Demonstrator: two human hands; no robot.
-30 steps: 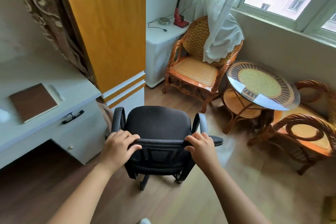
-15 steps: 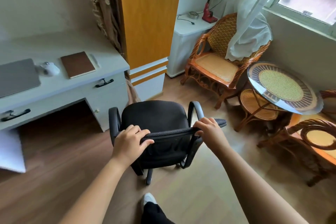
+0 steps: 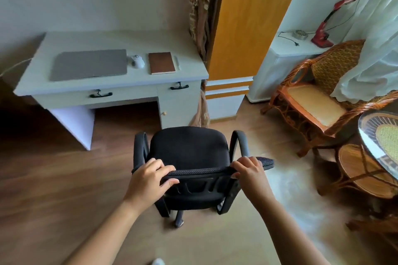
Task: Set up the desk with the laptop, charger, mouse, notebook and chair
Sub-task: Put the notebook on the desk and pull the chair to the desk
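A black office chair (image 3: 189, 148) with armrests stands on the wood floor, a little in front of and to the right of the desk's knee opening. My left hand (image 3: 148, 176) and my right hand (image 3: 251, 171) both grip the top edge of its backrest. On the pale grey desk (image 3: 112, 86) lie a closed grey laptop (image 3: 89, 64), a white mouse (image 3: 137, 61) and a brown notebook (image 3: 162, 63) with a pen beside it. A pale cable (image 3: 13, 68) runs off the desk's left edge.
An orange wardrobe (image 3: 247, 28) with a patterned curtain stands right of the desk. Further right are a white cabinet (image 3: 286, 58) with a red lamp (image 3: 323, 36), a rattan armchair (image 3: 312, 101) and a glass-topped rattan table (image 3: 379, 142).
My view has swung left, bringing the whole desk with laptop, mouse and notebook into sight. The chair has turned with my hands toward the desk. Both hands kept their grip on the backrest.
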